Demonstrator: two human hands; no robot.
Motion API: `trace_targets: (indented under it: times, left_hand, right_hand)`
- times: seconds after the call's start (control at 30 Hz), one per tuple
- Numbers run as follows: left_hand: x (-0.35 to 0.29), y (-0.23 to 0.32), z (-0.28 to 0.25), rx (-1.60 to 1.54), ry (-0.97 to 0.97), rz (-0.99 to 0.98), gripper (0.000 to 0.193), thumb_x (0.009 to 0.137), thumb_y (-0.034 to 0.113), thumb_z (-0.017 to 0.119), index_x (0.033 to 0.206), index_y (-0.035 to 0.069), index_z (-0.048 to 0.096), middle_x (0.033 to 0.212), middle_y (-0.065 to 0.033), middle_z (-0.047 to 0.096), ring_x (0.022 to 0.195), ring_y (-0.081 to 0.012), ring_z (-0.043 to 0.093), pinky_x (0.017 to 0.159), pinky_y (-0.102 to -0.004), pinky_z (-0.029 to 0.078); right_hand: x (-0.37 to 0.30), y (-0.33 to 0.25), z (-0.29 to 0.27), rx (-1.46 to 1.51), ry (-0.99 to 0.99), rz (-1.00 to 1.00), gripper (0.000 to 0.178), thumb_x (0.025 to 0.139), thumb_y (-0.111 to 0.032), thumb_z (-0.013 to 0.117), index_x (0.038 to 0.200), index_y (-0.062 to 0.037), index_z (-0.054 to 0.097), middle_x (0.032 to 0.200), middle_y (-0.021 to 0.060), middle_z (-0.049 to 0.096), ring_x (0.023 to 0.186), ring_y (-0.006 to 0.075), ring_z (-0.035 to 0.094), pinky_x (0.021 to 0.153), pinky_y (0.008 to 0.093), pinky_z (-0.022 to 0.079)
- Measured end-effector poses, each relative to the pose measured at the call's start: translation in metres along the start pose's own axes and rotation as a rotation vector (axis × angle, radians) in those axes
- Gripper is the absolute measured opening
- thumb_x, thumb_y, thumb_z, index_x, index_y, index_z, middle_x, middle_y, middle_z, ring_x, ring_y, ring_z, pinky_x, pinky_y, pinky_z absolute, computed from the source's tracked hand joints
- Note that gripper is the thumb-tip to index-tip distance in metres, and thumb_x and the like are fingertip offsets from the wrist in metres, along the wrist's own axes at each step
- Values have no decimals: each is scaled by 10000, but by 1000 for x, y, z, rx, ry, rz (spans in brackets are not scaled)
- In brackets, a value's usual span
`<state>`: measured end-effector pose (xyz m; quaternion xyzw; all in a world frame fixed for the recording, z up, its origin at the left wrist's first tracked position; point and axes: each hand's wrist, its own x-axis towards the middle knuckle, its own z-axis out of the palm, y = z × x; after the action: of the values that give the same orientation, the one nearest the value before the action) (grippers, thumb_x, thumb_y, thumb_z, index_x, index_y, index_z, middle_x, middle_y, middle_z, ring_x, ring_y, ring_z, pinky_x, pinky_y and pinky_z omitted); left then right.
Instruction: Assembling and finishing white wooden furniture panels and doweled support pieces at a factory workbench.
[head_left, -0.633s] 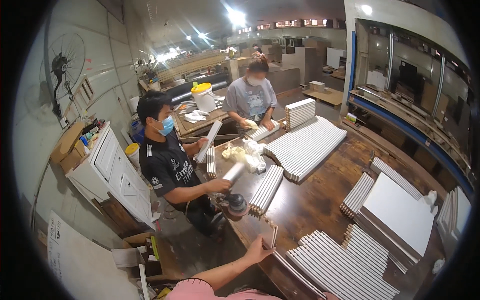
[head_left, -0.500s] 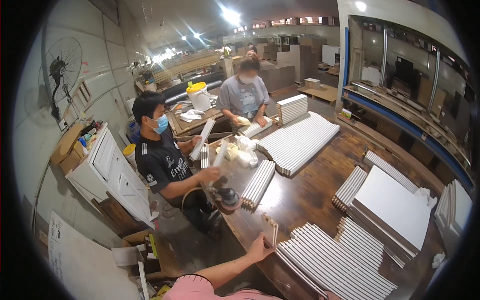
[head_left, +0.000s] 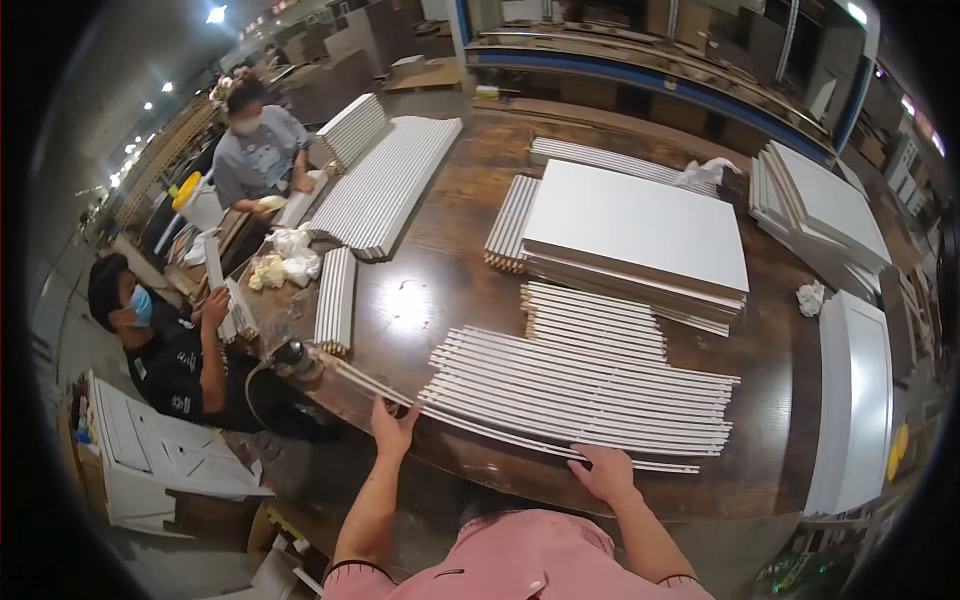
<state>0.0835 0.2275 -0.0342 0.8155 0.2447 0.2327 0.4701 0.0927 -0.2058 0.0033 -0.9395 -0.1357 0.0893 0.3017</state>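
A long thin white strip point(head_left: 480, 425) lies along the near edge of the dark wooden table point(head_left: 440, 290). My left hand point(head_left: 393, 425) grips its left part, and my right hand point(head_left: 603, 470) rests on its right part. Just beyond it lies a flat row of several similar white strips point(head_left: 590, 390).
White panels point(head_left: 635, 225) are stacked mid-table, with more panels point(head_left: 855, 400) at the right. Two people in masks work at the left edge, one seated point(head_left: 170, 345), one further back point(head_left: 258, 150). Rags point(head_left: 285, 265) and a sander point(head_left: 295, 355) lie near them. A white cabinet point(head_left: 150, 460) stands on the floor.
The view has swung right and down over the table. My left hand stays on the strip's end, and my right hand has come into view on the strip.
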Motion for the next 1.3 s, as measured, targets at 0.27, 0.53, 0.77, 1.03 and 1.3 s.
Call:
trace_targets:
  times: [0.27,0.53,0.77,1.03,1.3]
  left_hand:
    - [-6,-3,5,72,30,-18,505,813,171,883,1184,-16,597,1063,-142,672,933,-255,663,843,-378,535]
    - [-17,-34,11,24,21,-51,635,786,303,911,1245,17,578,1085,-152,662,1004,-267,679,908,-376,553]
    - [-25,-23,13,124,90,-40,697,817,398,872,1300,1,563,1156,-186,648,1023,-326,661,911,-410,540]
    - [-13,-13,-1,159,44,-8,695,818,378,860,1330,18,558,1206,-210,633,1099,-389,629,923,-441,521]
    - [-19,-4,-8,135,-19,-60,714,839,401,840,1381,60,524,1307,-194,605,1220,-392,590,1014,-450,493]
  right_hand:
    - [141,12,-109,29,438,-249,348,814,-256,838,1120,-116,752,1113,122,741,1081,345,676,961,439,537]
    - [331,48,-157,-353,98,88,1155,725,-568,837,1647,-166,269,1719,168,200,1596,374,118,1271,594,116]
    - [292,69,-106,-552,321,-85,738,764,-59,685,1483,-163,553,1596,119,469,1473,327,421,1107,518,356]
    - [232,66,-248,-485,634,-664,367,770,40,681,1113,-69,755,1013,157,768,887,351,728,801,453,541]
    - [72,-106,-316,-368,520,-583,606,917,57,683,1490,-102,566,1204,273,707,1000,390,730,845,451,586]
